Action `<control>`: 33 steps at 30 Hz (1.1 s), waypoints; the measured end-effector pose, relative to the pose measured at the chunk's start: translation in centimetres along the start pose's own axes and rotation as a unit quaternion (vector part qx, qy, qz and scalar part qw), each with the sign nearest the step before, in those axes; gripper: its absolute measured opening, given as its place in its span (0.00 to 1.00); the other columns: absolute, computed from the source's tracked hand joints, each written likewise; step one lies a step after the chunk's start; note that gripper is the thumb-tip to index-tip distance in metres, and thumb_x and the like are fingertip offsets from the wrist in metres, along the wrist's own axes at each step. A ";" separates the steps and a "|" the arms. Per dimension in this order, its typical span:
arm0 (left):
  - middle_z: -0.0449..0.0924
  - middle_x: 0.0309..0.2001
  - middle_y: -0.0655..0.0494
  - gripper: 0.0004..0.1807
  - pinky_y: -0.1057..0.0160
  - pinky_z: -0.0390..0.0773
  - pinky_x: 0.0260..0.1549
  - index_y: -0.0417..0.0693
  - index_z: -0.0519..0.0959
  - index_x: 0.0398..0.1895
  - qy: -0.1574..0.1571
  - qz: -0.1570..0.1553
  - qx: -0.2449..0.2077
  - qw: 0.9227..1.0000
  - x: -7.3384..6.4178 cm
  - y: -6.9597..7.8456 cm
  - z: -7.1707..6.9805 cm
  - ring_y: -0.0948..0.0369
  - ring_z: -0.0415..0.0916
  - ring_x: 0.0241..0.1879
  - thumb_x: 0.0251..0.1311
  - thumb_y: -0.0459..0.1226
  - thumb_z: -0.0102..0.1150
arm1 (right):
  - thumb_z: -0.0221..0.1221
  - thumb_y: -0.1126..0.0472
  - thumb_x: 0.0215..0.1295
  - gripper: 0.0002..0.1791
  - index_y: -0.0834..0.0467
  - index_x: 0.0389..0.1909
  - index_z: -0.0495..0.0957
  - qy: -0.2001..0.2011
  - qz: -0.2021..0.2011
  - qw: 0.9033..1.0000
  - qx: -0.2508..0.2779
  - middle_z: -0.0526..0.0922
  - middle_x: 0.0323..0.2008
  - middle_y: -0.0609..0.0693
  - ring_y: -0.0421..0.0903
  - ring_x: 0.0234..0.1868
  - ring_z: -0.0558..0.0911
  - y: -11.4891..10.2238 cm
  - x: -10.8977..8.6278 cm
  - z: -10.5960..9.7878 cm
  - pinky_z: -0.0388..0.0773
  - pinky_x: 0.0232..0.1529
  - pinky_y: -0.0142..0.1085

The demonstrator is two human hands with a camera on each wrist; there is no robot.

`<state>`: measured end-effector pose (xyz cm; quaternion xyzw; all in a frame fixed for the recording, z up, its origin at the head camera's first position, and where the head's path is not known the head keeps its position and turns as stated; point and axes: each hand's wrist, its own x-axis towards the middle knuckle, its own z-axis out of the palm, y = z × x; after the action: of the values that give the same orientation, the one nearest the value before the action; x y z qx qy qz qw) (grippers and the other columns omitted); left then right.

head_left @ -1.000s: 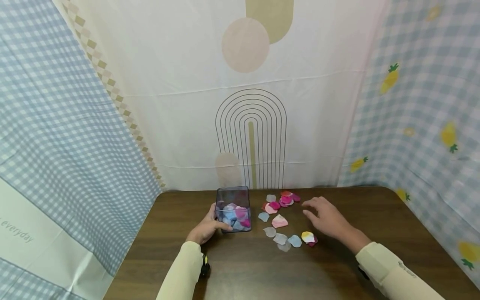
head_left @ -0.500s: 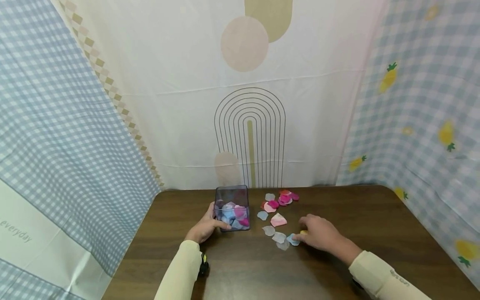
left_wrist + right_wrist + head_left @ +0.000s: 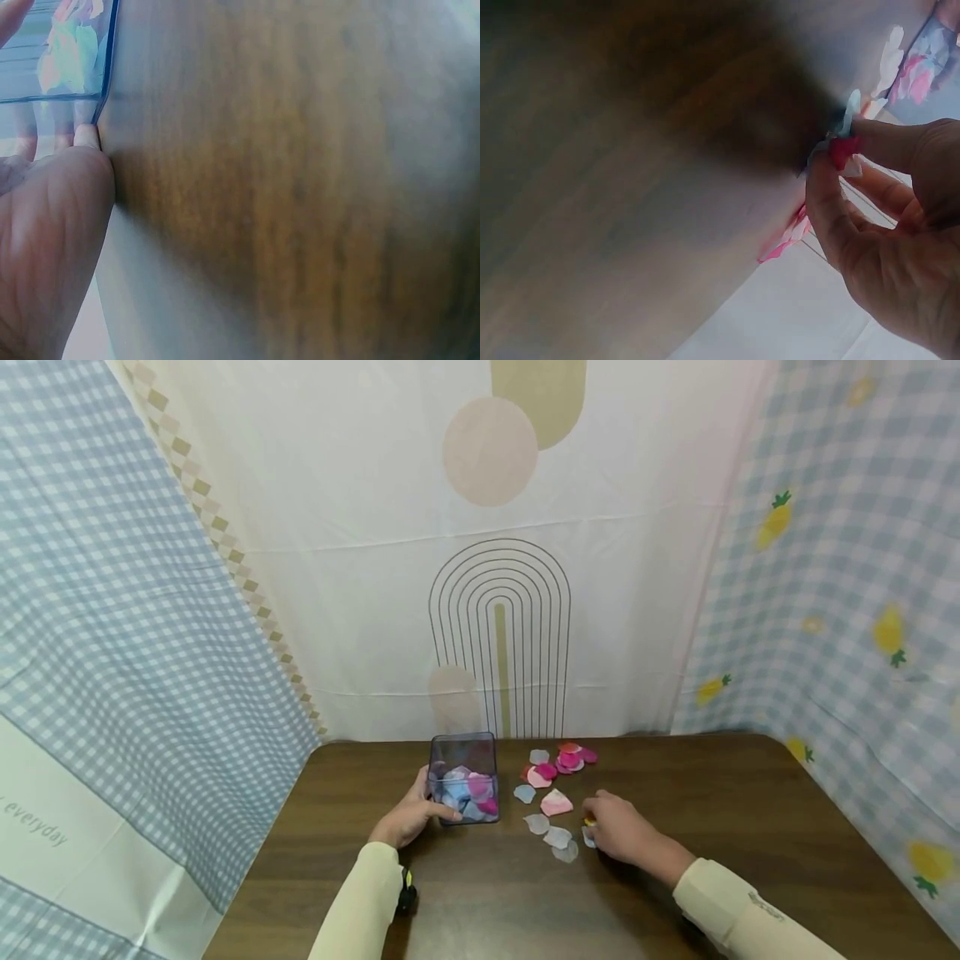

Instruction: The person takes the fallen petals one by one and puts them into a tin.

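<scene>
On the left of the table, my left hand point(image 3: 407, 818) grips a see-through box point(image 3: 463, 753), thumb over its front edge. Blue, pink and magenta fabric petals point(image 3: 467, 789) lie inside it. My right hand point(image 3: 628, 832) is low over the table, pinching a few petals between thumb and fingers. In the right wrist view a red petal point(image 3: 844, 152) shows between the fingertips with pale ones around it. Left of that hand lie whitish petals point(image 3: 557, 837) and a pink petal point(image 3: 556, 803).
Farther back on the brown table point(image 3: 480, 902) lie a magenta and red petal pile point(image 3: 572, 758), a pale pink petal point(image 3: 537, 777) and a light blue petal point(image 3: 525, 793). A white patterned curtain point(image 3: 360, 627) hangs behind the table, with checked cloth point(image 3: 810, 568) on the right.
My right hand has come down and moved left onto the yellow, dark red and light blue petals, and now pinches them. The left hand and box stay in place.
</scene>
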<state>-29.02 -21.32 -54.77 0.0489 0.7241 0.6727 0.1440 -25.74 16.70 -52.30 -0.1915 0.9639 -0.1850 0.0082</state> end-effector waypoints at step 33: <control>0.68 0.74 0.46 0.57 0.54 0.65 0.72 0.53 0.54 0.79 0.020 0.002 0.008 1.000 -0.2 -0.1 0.3 0.51 0.69 0.68 0.49 0.28 0.78 | 0.62 0.72 0.70 0.13 0.62 0.53 0.84 0.026 -0.001 0.999 0.042 0.91 0.47 0.57 0.49 0.46 0.88 1.4 -0.2 -0.5 0.87 0.49 0.50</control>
<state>-28.73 -21.07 -54.87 0.0378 0.7320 0.6682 0.1274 -26.15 18.16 -52.37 -0.1867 0.9551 -0.2300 -0.0087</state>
